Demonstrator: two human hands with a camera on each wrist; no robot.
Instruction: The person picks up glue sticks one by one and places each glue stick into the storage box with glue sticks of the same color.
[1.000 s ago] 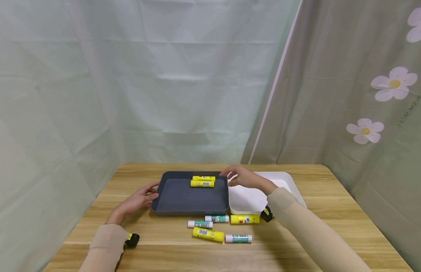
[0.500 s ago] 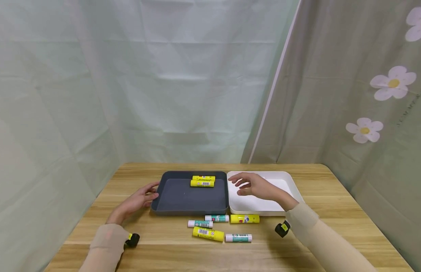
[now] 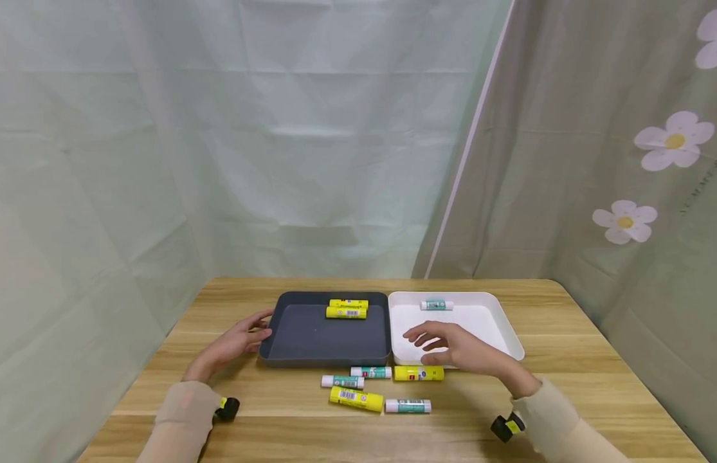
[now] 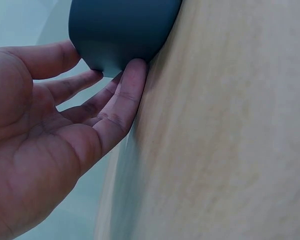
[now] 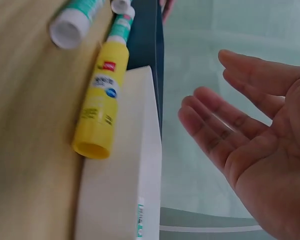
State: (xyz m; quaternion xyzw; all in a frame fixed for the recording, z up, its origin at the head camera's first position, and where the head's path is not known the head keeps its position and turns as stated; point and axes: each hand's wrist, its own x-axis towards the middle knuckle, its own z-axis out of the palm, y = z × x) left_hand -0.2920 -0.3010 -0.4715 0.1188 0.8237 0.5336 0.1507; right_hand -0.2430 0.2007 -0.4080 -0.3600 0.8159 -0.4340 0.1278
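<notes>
My left hand (image 3: 233, 341) touches the left side of the dark grey tray (image 3: 323, 359), its fingertips and thumb against the outer wall in the left wrist view. Two yellow glue sticks (image 3: 346, 313) lie together near the back of that tray. My right hand (image 3: 459, 347) hovers over the front of the white tray (image 3: 511, 334), fingers loosely bent and holding nothing. At the back of the white tray lies a green-and-white glue stick (image 3: 436, 305). Just below this hand, a yellow glue stick (image 3: 418, 373) lies along the tray's front edge.
In front of the trays, more glue sticks lie on the wooden table (image 3: 289, 431): a yellow one (image 3: 356, 399) and several green-and-white ones, including one at the right (image 3: 408, 406). The two trays stand side by side. Pale curtains (image 3: 312, 161) hang behind the table.
My right hand has moved right and toward me, from the border between the trays to the white tray's front. The green-and-white glue stick inside that tray now shows. The left hand stays put.
</notes>
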